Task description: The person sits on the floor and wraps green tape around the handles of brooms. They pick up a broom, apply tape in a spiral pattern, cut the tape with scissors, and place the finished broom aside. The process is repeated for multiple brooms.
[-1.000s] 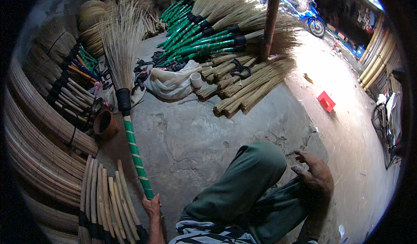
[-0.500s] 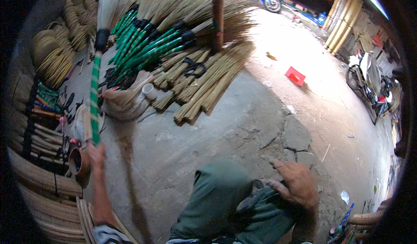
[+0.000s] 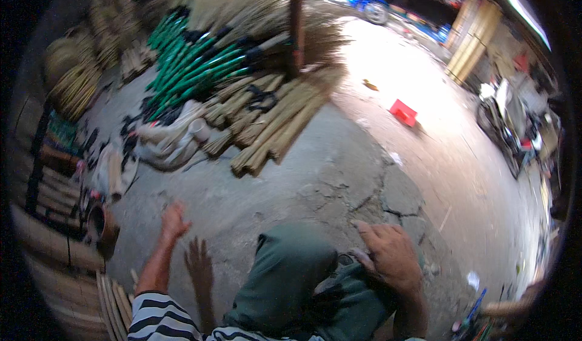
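Brooms (image 3: pixel 203 56) are piled beyond the sack (image 3: pixel 167 150), green handles (image 3: pixel 173 89) toward the near side, bristles (image 3: pixel 260 16) away. Neither hand touches them.

Left hand (image 3: pixel 174 219): empty, above the floor (image 3: pixel 254 189), fingers apart; blur hides their exact spread. Right hand (image 3: pixel 391 256): empty, right of the knee (image 3: pixel 297 241), thumb standing off from loosely bent fingers. Contact with the trousers (image 3: pixel 267 298) cannot be confirmed.

To the left of the left hand stands a brown pot (image 3: pixel 109 230). Farther out, a white cup (image 3: pixel 199 130) sits at the sack's edge; stalk bundles (image 3: pixel 285 125) lie beside it, near a post (image 3: pixel 296 25).

Judgement: the step in hand is a free-hand one, nothing gripped. Taking a broom from here would call for the left hand to extend forward past the sack, clear of the cup, fingers wide enough for a handle.
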Demonstrator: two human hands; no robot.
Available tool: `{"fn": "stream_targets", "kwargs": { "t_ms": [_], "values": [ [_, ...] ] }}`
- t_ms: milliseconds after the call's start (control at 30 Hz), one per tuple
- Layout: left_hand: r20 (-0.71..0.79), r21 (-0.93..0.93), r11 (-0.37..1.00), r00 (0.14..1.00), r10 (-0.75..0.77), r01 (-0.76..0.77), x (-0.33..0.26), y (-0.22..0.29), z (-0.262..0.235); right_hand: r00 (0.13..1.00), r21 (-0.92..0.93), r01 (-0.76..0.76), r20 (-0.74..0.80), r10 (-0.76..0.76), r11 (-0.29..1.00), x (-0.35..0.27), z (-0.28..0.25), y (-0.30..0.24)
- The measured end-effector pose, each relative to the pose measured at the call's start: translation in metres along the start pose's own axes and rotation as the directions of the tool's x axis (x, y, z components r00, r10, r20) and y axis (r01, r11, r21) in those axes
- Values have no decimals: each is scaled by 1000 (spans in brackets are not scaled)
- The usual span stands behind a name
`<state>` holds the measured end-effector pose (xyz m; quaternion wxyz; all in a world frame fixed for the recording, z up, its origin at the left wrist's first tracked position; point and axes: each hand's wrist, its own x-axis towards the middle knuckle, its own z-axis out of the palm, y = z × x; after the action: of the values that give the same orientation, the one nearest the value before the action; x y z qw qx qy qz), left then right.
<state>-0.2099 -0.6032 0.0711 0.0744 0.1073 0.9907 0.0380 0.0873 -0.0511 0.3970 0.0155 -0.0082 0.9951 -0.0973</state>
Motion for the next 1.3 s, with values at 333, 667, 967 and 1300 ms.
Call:
{"fn": "stream_targets", "kwargs": {
  "t_ms": [333, 667, 967, 1300],
  "values": [
    [-186, -386, 529, 498, -847, 755, -496, -30, 105, 991, -6, -47, 122, 48, 999, 8, 16, -21],
    [-441, -214, -42, -135, -887, 976, -671, -65, 142, 977, -96, -5, 213, 25, 995, 13, 16, -37],
    [-180, 170, -186, -155, -971, 968, -682, -156, 39, 992, -93, -124, 25, 127, 988, -9, 20, -30],
    [-153, -53, -8, -16, -988, 999, -597, -186, 51, 998, -83, -50, 40, 53, 995, -14, 23, -9]
  ]
}}
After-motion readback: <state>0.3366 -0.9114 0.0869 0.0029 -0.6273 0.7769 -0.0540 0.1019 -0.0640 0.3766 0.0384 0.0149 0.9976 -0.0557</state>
